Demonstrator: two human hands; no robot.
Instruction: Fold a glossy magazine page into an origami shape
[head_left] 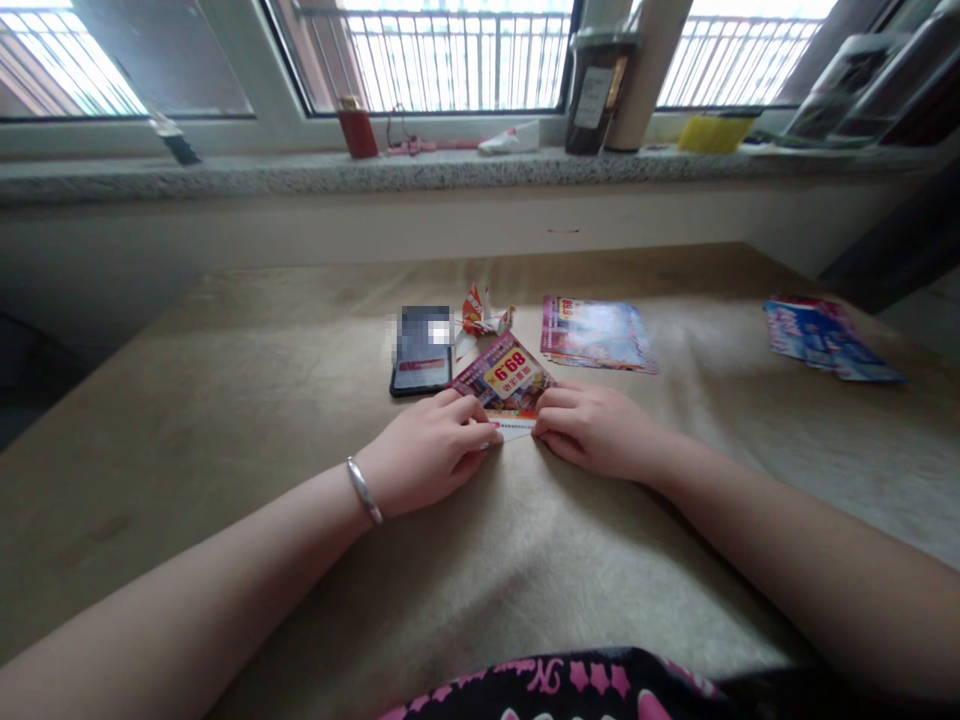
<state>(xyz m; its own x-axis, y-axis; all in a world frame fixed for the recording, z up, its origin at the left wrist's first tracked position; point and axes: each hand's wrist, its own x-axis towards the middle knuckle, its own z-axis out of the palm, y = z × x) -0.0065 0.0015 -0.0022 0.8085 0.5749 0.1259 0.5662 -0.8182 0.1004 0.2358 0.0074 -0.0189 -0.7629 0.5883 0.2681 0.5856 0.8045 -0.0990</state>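
A printed sheet of paper [510, 378], folded to a pointed shape with its tip away from me, lies on the table between my hands. My left hand [439, 440], with a silver bangle [364, 490] at the wrist, pinches its left lower edge. At the right lower edge my right hand [589, 425] grips the same paper, fingers curled. A pale strip shows along the near edge between the fingertips. Just beyond the tip stands a folded paper crane [484, 315] in red and white. A phone [422, 350] with a lit screen lies beside it, near my left fingers.
A stack of printed sheets [598, 335] lies behind my right hand. More blue and red sheets [829, 338] are fanned out at the far right of the table [465, 600]. Along the stone windowsill [285, 180] stand a red container [357, 130] and a dark lidded jar [596, 95].
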